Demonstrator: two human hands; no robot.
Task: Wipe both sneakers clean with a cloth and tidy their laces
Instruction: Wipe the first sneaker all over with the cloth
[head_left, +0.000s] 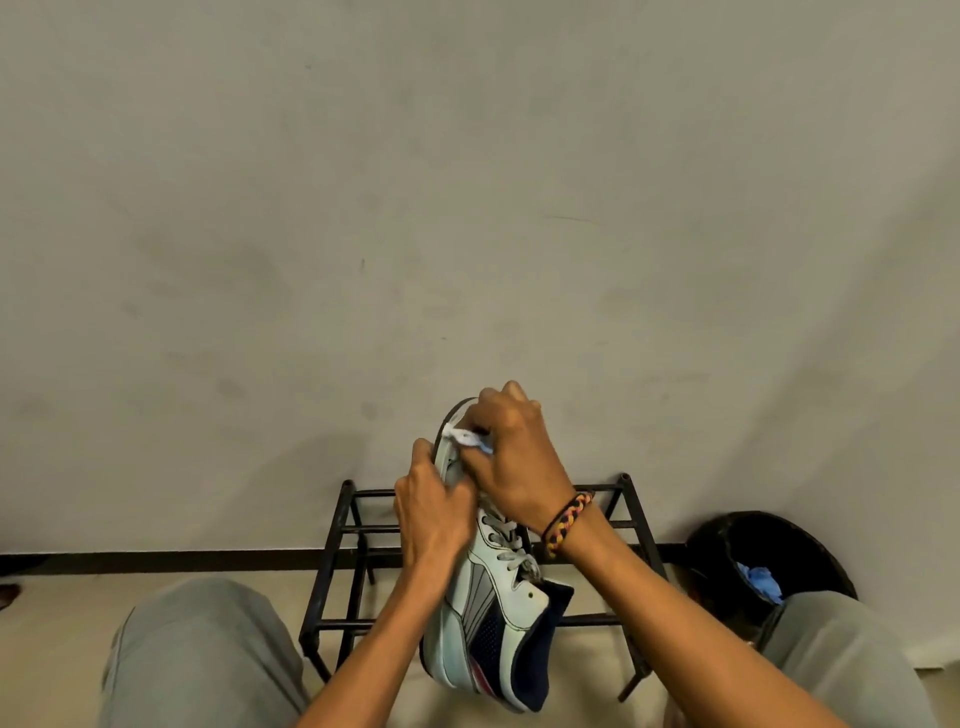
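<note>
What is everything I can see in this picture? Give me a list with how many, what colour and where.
sneaker: one, white, grey and navy, held up in the middle, toe pointing away
cloth: one, white, pressed on the sneaker's toe end
shoe rack: one, black metal, on the floor against the wall behind the sneaker
bin: one, black, right of the rack, something blue inside
wall: grey, fills the upper picture
bracelet: one, braided black, yellow and red, on the right wrist
knees: two, in grey trousers, bottom corners
left hand: grips the sneaker's front
right hand: holds the cloth
</note>
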